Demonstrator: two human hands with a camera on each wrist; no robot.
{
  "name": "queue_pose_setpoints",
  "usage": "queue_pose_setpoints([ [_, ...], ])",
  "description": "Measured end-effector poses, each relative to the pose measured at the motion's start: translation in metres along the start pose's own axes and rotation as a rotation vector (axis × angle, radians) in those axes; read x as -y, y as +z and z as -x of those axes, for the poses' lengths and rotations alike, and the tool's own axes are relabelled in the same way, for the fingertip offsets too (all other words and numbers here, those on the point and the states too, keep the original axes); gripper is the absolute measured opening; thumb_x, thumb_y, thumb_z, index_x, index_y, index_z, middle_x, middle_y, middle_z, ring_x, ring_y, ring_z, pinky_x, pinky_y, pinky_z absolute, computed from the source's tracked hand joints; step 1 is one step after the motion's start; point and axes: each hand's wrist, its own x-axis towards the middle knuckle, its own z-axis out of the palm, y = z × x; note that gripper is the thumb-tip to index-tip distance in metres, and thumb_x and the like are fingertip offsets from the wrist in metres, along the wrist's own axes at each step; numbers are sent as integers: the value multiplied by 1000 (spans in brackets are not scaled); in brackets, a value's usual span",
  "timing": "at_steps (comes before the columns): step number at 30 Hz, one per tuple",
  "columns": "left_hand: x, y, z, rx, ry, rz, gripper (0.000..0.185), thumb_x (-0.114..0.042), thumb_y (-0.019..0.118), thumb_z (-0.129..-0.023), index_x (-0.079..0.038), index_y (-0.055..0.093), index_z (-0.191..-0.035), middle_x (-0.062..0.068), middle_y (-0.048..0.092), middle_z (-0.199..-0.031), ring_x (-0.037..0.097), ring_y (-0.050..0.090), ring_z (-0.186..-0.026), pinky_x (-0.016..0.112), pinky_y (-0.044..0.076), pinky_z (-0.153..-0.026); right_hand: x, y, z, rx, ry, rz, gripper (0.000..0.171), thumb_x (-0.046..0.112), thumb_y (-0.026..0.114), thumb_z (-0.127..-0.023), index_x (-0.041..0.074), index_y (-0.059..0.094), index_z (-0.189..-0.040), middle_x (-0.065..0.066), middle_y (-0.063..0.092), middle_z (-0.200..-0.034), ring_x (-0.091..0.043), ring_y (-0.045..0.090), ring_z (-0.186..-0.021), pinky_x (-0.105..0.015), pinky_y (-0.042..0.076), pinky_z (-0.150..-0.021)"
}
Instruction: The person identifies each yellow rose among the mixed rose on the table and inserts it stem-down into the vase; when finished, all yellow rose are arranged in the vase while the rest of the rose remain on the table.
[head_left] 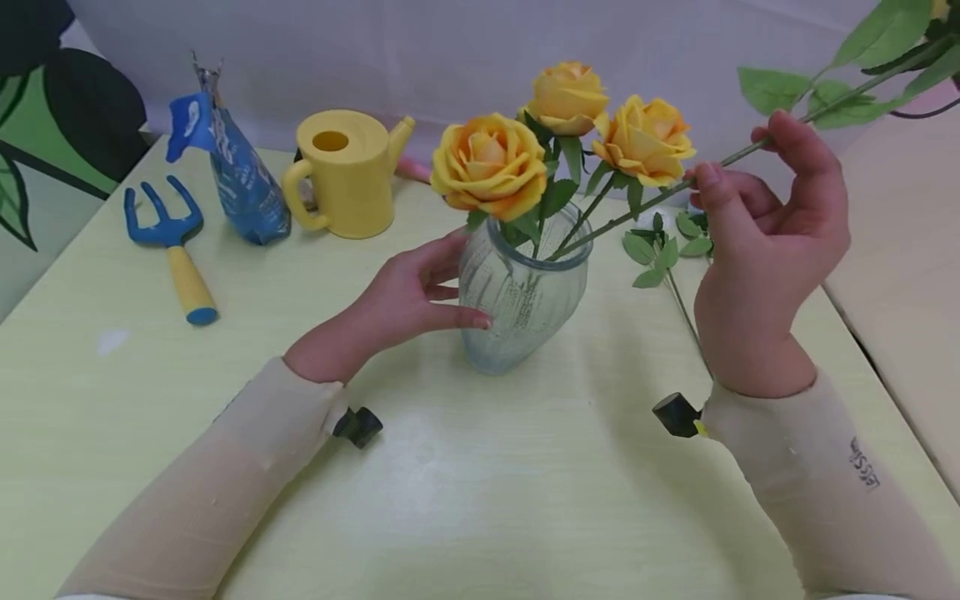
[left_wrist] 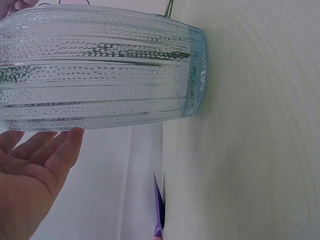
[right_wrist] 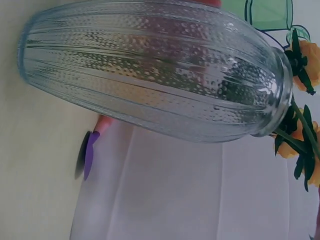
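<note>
Pale yellow-green table [head_left: 487, 500] under a white backdrop carries everything, and the ribbed glass vase [head_left: 521, 300] near its middle is the landmark.

Far left of the vase lies a blue hand rake [head_left: 171, 242] with a yellow handle, then a blue bag [head_left: 236, 179] clipped shut at its top, then a yellow watering can [head_left: 348, 175]; all sit well apart from the vase and out of the way.

Just left of the vase, the left hand [head_left: 408, 300] steadies it with straight fingers, thumb tip touching the glass, nothing clasped. Three yellow roses [head_left: 491, 162] stand in the vase and crowd its mouth.

Right of the vase, the right hand [head_left: 765, 242] pinches a long green stem [head_left: 637, 208] between thumb and fingers; the stem's lower end is already inside the vase mouth, its leafy top up beyond the hand.

To do this well, I judge the stem should slide down at a steeper angle, threading between the blooms, while the left hand braces the vase.

A loose leafy sprig [head_left: 663, 258] lies just right of the vase and could snag.
</note>
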Motion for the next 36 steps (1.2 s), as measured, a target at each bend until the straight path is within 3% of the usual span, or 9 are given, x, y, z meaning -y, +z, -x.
queue_pose_setpoints([
  [7, 1, 0, 0, -4, -6, 5, 85, -12, 80, -72, -21, 35, -143, -3, 45, -137, 13, 48, -120, 30, 48, -91, -7, -2, 29, 91, -94, 34, 38, -20, 72, -64, -12, 56, -97, -21, 50, -96, -30, 58, -62, -31, 55, -65],
  [14, 3, 0, 1, -8, 3, 5, 85, -11, 80, -72, -20, 36, -143, -2, 47, -136, 13, 49, -119, 29, 48, -91, -17, 3, 46, 247, -230, 100, 28, -13, 75, -66, -20, 56, -85, -21, 59, -83, -27, 65, -67, -32, 56, -65],
  [18, 3, 1, 0, -6, 9, 9, 85, -10, 80, -71, -21, 36, -143, -2, 48, -136, 12, 49, -118, 29, 48, -90, -19, 4, 43, 358, -169, 169, 19, -14, 72, -70, -19, 60, -84, -17, 66, -81, -25, 65, -72, -32, 56, -70],
  [23, 2, 1, -1, -6, 14, 17, 89, -8, 80, -71, -21, 32, -145, 0, 46, -138, 14, 48, -120, 31, 48, -91, -20, 7, 25, 449, 30, 270, 10, -12, 68, -76, -11, 66, -85, -10, 68, -83, -23, 63, -76, -27, 52, -71],
  [28, 1, 1, 0, -8, 2, 10, 90, -9, 80, -71, -21, 31, -145, 0, 44, -139, 15, 49, -120, 31, 48, -91, -18, 10, 6, 574, 214, 295, 7, -8, 68, -78, -7, 68, -85, -10, 68, -83, -24, 58, -76, -26, 47, -69],
  [31, 1, 1, 0, -4, 11, 19, 90, -7, 80, -71, -21, 31, -145, -1, 44, -139, 14, 50, -119, 30, 48, -90, -18, 5, 3, 679, 232, 311, 9, -10, 66, -78, -4, 69, -84, -9, 67, -82, -23, 57, -79, -27, 46, -73],
  [36, 1, 1, 0, -11, 6, 28, 90, -5, 80, -71, -21, 32, -145, -1, 44, -139, 14, 50, -118, 30, 49, -90, -24, -1, 4, 820, 129, 304, 14, -13, 64, -77, -2, 69, -84, -6, 68, -82, -22, 59, -83, -33, 46, -85],
])
